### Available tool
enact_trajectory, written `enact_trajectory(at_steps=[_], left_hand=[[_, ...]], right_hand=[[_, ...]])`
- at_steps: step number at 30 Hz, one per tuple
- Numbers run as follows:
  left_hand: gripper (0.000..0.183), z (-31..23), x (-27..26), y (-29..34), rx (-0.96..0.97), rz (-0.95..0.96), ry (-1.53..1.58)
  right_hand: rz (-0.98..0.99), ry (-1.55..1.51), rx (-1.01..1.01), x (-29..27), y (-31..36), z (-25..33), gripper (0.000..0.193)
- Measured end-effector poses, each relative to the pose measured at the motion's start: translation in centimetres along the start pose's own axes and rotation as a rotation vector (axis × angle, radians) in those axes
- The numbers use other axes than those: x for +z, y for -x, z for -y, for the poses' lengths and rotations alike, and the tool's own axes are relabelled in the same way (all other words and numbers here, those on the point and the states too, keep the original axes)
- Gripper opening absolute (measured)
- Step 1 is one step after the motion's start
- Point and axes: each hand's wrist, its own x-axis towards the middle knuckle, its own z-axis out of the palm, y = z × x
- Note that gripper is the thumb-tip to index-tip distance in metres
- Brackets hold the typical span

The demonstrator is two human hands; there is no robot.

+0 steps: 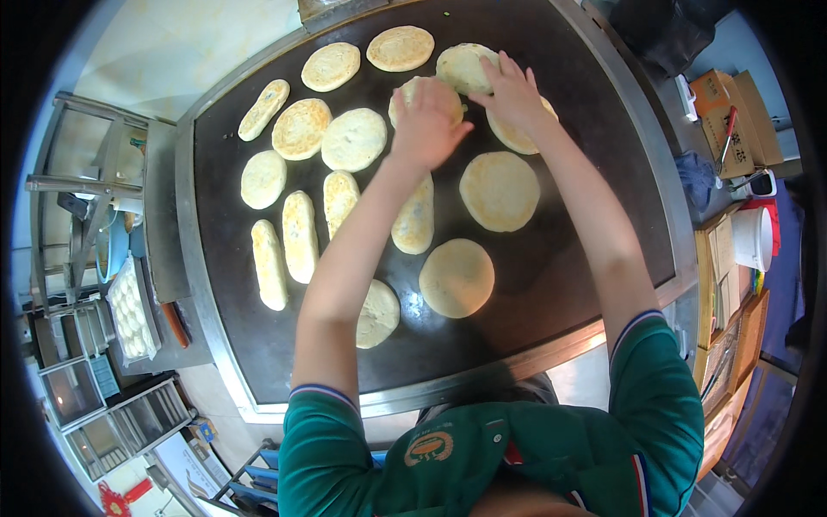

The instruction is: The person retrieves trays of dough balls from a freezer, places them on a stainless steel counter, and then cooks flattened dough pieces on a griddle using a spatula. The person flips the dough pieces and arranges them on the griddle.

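Note:
My left hand [424, 129] lies with its fingers outstretched on a round flatbread [449, 97] toward the far side of a dark griddle [568, 267]. Just right of it, my right hand [515, 93] has its fingers spread, with the thumb and fingertips at the edge of another round flatbread [462, 67]. Beneath the right hand and wrist a browned flatbread [510, 134] is partly hidden. Closer to me are two pale round flatbreads, one in the middle [500, 191] and one nearer the front [457, 278]. My left forearm partly covers a long flatbread [414, 222] and a round one [377, 315].
More round flatbreads [354, 140] and several long ones [301, 237] lie on the griddle's left half. A metal rim [211, 297] surrounds the griddle. Left of it stands a tray of dough balls [131, 314]; on the right are a cardboard box [722, 121] and a white bucket [752, 239].

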Motion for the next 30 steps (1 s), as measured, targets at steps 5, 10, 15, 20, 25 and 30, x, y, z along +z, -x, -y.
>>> enact_trajectory(at_steps=[5, 10, 15, 20, 25, 30], left_hand=[[0.076, -7.4, -1.4, 5.0, 0.393, 0.166, 0.118], [0.082, -9.1, -2.0, 6.1, 0.424, 0.214, 0.193], [0.081, -5.4, -3.4, 6.7, 0.345, 0.187, 0.33], [0.07, -1.9, -5.1, 10.9, -0.026, 0.249, 0.056], [0.068, -1.2, -4.0, 12.5, -0.139, 0.173, 0.203], [0.068, -0.2, -4.5, 12.9, -0.151, 0.05, 0.163]], right_hand=[[-0.065, 0.089, 0.025, -0.3, -2.5, -1.7, 0.077], [-0.049, -0.12, -0.025, -3.5, 5.4, -3.9, 0.079], [0.076, -0.127, -0.041, -2.7, 10.9, -4.9, 0.079], [-0.024, -0.028, -0.007, -2.9, 13.5, -2.5, 0.072], [-0.047, -0.134, -0.255, -4.3, 18.4, 2.2, 0.063], [0.064, -0.196, -0.253, -4.2, 19.1, 3.9, 0.062]])
